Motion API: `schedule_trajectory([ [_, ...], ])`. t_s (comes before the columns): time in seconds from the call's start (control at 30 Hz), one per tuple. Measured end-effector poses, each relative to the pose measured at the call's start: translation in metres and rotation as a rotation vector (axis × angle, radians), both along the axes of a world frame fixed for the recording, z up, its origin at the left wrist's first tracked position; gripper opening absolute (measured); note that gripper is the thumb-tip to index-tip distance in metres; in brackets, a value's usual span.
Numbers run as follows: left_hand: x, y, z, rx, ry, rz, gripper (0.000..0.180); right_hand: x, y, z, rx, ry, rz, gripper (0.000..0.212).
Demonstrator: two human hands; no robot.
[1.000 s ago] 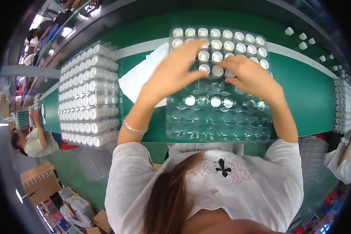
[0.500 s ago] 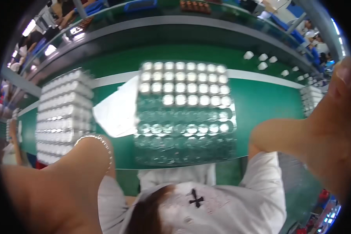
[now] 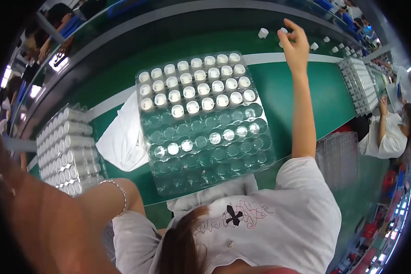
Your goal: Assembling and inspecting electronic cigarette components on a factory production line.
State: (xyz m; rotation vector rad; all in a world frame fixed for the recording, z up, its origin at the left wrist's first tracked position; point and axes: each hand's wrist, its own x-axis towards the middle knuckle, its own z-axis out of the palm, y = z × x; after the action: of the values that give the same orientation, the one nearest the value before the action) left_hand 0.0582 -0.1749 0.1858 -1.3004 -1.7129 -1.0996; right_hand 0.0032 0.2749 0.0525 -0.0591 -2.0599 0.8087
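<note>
Four far rows of the clear tray [image 3: 233,162] bear white cylinders [image 3: 199,75], the fourth with two bare cells at its left end; the nearer rows show bare cells and glare. The tray lies at the near side of the table [image 3: 324,102], its near edge close to the table's edge.

Right hand [image 3: 297,43]: out at the far side, right of the tray, thumb and forefinger parted about a loose cylinder [image 3: 283,30]. Contact cannot be confirmed. Left hand [image 3: 36,210]: near left, blurred; opening and contents cannot be told.

Risks, as judged. The loose cylinder has a neighbour just beside it; a clumsy closing of the fingers could topple or roll either. A sleeve brushing the tray could shift it over the near edge, since the plastic looks thin and light. The cloth [image 3: 123,137] meets the tray's left side; if it runs under, which cannot be told, a tug would drag the tray. The left stack [image 3: 68,150] could shed cylinders if an elbow struck it. Glare could pass for a filled cell
</note>
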Motion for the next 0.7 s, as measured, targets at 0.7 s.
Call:
schedule_trajectory([
  [0.7, -0.054, -0.050, -0.015, -0.079, -0.102, 0.356, 0.033, -0.114, 0.086, -0.039, 0.031, -1.142, -0.028, 0.051],
])
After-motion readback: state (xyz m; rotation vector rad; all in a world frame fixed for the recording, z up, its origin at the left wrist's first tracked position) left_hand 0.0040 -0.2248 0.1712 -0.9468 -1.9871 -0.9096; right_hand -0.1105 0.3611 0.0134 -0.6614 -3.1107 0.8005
